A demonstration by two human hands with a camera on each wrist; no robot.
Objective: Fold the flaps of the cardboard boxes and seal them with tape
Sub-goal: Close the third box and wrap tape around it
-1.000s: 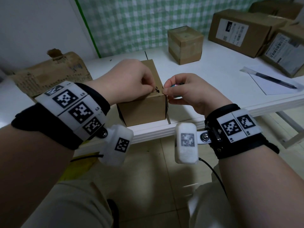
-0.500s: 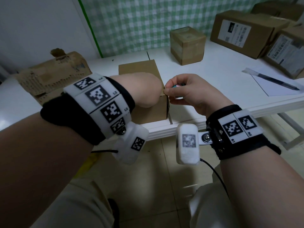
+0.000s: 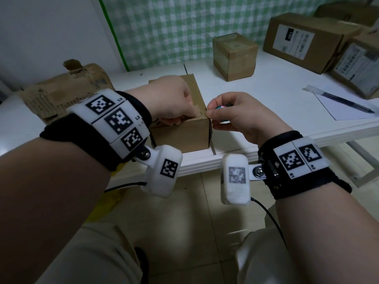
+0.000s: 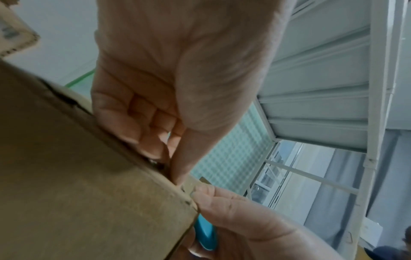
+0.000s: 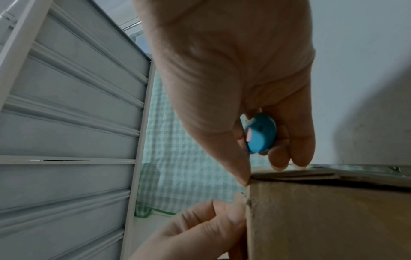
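While both hands work at the same near right top corner, the small cardboard box [image 3: 184, 128] sits directly under and between them at the table's [image 3: 276, 103] near edge. The left hand [image 3: 170, 101] lies over the box top, its fingers curled and pinching at something on the top edge by that corner; whether that is tape or torn cardboard I cannot tell. The right hand [image 3: 240, 117] comes in from the right, its thumb and forefinger pinched at the corner itself, while its other fingers clamp a small blue round tool [image 5: 260, 133] in the palm. The two sets of fingertips are nearly touching. The left hand covers more of the box; the right only meets its corner. The box's top runs longer from near to far, so any seam strip would likely follow that line away from the hands.

Farther off stand one taped cube box [image 3: 234, 56], three larger labelled boxes at far right, and one battered carton [image 3: 65, 89] at left. One pen [image 3: 344, 101] lies on one paper sheet [image 3: 352, 111].
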